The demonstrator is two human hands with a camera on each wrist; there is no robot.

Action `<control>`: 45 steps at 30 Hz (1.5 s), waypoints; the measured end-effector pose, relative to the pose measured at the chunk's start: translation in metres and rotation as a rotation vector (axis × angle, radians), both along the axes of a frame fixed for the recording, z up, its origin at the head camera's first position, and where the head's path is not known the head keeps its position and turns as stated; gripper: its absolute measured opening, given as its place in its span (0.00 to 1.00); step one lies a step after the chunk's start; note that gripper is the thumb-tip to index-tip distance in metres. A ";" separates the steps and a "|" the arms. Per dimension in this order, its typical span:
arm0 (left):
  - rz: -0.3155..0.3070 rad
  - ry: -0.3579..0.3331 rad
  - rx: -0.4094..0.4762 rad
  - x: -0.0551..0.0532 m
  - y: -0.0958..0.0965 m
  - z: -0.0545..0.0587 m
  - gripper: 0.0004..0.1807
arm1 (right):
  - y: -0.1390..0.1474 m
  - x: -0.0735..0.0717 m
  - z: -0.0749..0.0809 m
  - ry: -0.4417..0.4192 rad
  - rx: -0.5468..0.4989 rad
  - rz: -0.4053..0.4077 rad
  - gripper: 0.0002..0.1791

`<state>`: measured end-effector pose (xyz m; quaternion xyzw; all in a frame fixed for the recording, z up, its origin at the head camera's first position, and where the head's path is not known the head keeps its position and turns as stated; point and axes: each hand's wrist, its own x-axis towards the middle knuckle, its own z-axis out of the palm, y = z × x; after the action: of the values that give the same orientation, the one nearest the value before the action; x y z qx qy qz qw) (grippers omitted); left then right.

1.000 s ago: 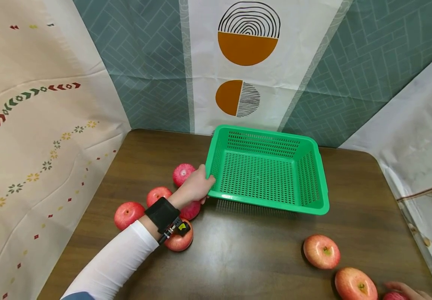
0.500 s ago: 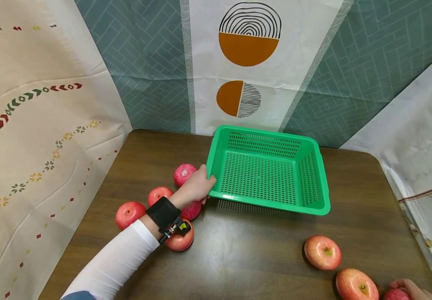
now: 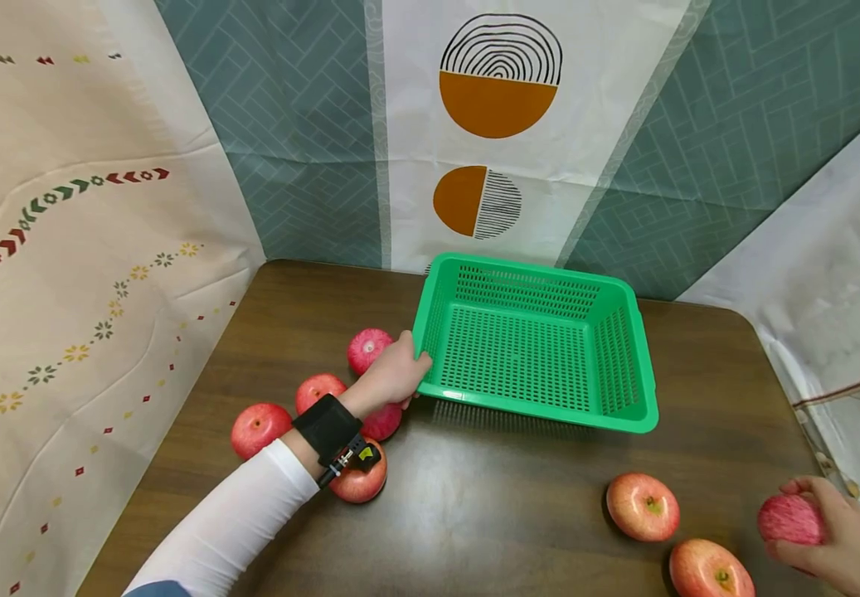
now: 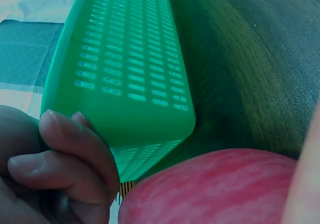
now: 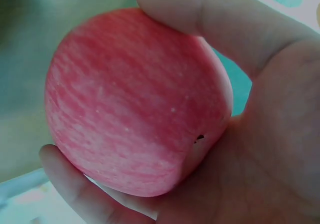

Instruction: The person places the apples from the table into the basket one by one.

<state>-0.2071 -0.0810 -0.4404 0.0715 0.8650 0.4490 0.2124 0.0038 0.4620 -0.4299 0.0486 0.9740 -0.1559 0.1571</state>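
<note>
A green plastic basket [image 3: 515, 356] with slotted walls stands on the table, nothing inside it. My left hand [image 3: 395, 369] grips its near left corner; in the left wrist view the fingers [image 4: 65, 129] curl over the rim. At the lower right of the head view, my right hand [image 3: 847, 535] holds a red apple [image 3: 791, 521] up off the table. The right wrist view shows this apple [image 5: 135, 103] between thumb and fingers. Two more apples, one [image 3: 643, 507] and another [image 3: 711, 569], lie to the left of that hand.
Around my left forearm lie several red apples, among them one [image 3: 260, 430] at the far left and one [image 3: 370, 350] beside the hand. The brown table [image 3: 489, 497] meets patterned cloth [image 3: 310, 133] at its back and sides.
My right hand has come further into view from the lower right, lifting the red apple. The left hand stays on the basket, which has not moved; the head view shifted slightly.
</note>
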 end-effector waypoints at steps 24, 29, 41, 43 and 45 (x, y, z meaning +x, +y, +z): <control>0.025 -0.015 -0.027 -0.003 0.001 0.000 0.23 | -0.133 -0.152 0.086 0.423 -0.115 0.205 0.39; 0.031 -0.029 -0.045 -0.001 0.002 0.000 0.24 | -0.150 -0.177 0.075 0.322 -0.097 0.293 0.38; 0.043 -0.021 -0.050 -0.001 0.004 0.000 0.24 | -0.179 -0.224 0.059 0.122 -0.015 0.375 0.39; 0.040 -0.014 -0.056 0.000 0.004 0.000 0.24 | -0.180 -0.227 0.058 0.091 -0.004 0.372 0.39; 0.037 -0.015 -0.051 0.000 0.004 0.000 0.23 | -0.181 -0.229 0.058 0.064 0.014 0.374 0.39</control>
<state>-0.2066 -0.0765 -0.4409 0.0466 0.8757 0.4313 0.2120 -0.2252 0.2812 -0.3718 -0.1369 0.9716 -0.1187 0.1521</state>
